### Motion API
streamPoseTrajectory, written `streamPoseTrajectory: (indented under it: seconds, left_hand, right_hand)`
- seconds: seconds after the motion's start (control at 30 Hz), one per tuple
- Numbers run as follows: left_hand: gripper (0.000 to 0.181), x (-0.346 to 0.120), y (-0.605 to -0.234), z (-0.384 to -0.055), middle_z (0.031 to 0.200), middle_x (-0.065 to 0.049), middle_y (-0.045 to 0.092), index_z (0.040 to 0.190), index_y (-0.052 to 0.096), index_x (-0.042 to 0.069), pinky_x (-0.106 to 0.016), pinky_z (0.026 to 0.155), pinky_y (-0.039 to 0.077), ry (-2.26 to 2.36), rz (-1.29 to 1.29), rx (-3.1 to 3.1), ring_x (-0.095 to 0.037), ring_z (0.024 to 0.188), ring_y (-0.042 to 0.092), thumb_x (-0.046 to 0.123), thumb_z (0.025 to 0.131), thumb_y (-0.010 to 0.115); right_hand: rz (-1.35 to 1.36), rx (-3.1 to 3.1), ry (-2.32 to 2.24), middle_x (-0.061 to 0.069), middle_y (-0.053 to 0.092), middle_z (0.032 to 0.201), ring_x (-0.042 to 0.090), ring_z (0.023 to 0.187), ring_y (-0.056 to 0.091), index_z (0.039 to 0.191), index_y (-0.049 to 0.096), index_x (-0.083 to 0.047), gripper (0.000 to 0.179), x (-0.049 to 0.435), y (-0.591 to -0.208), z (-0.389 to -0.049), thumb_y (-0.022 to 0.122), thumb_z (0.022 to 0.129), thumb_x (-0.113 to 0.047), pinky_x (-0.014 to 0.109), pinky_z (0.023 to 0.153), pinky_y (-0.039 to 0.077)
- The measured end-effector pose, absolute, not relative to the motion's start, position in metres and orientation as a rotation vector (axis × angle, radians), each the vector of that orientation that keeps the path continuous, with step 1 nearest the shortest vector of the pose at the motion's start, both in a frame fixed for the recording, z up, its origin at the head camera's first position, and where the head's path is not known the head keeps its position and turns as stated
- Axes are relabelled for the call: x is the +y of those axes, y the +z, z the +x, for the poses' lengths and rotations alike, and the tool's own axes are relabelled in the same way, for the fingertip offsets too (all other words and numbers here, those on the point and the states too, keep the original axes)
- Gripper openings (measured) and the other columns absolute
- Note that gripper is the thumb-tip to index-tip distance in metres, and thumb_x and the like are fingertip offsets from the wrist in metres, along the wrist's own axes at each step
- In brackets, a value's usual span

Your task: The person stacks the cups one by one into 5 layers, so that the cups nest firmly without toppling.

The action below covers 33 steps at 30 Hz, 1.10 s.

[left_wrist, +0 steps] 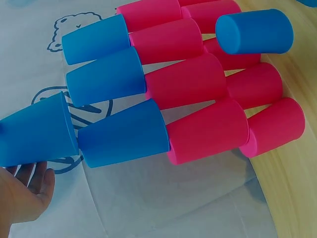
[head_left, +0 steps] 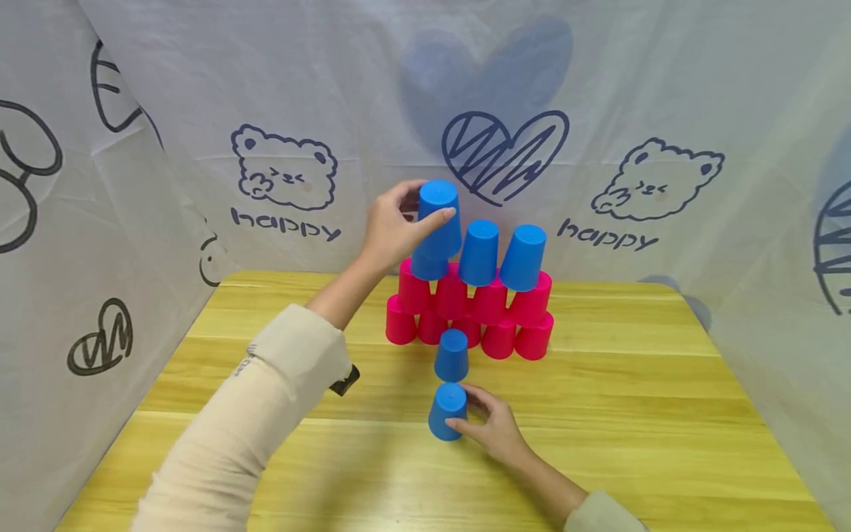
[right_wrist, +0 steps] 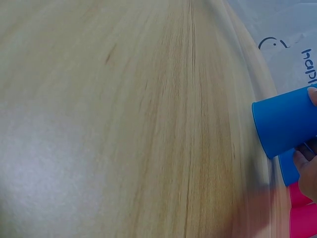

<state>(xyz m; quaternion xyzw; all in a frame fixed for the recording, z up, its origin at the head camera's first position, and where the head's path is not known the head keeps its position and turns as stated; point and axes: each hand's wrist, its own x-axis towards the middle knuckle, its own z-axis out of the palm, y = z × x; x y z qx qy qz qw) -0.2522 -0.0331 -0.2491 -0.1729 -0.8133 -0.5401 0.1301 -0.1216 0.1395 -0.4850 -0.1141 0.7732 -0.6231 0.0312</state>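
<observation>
In the head view my left hand (head_left: 399, 225) grips an upside-down blue cup (head_left: 439, 210) by its sides. That cup is over the leftmost blue cup (head_left: 429, 266) of the stack's top row; the left wrist view shows its rim (left_wrist: 69, 124) close to the cup below, and whether they touch I cannot tell. Two more blue cups (head_left: 479, 253) stand to the right in that row, on rows of pink cups (head_left: 490, 301). My right hand (head_left: 495, 428) holds another blue cup (head_left: 448, 412) between thumb and fingers, low at the table. In the right wrist view this cup (right_wrist: 285, 121) is partly cut off.
A single upside-down blue cup (head_left: 452, 356) stands on the table between the stack and my right hand. The wooden table (head_left: 631, 414) reaches back to a white cloth (head_left: 372, 89) printed with hearts and bears, close behind the stack.
</observation>
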Motion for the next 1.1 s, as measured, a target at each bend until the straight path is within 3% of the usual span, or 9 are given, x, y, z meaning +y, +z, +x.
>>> streamPoseTrajectory:
  seconds: [1.1]
  left_hand:
    - [0.057, -0.002, -0.244, -0.270, 0.127, -0.008, 0.057, 0.132, 0.048, 0.009, -0.036, 0.094, 0.049, -1.522, -0.343, -2.420, -0.022, 0.112, 0.056, 0.033, 0.084, 0.066]
  right_hand:
    - [-0.383, 2.392, -1.864, 0.023, 0.056, 0.125, 0.038, 0.115, 0.055, 0.126, 0.051, 0.005, 0.055, 0.142, -0.486, -0.123, 0.073, 0.078, -0.010, 0.039, 0.098, 0.045]
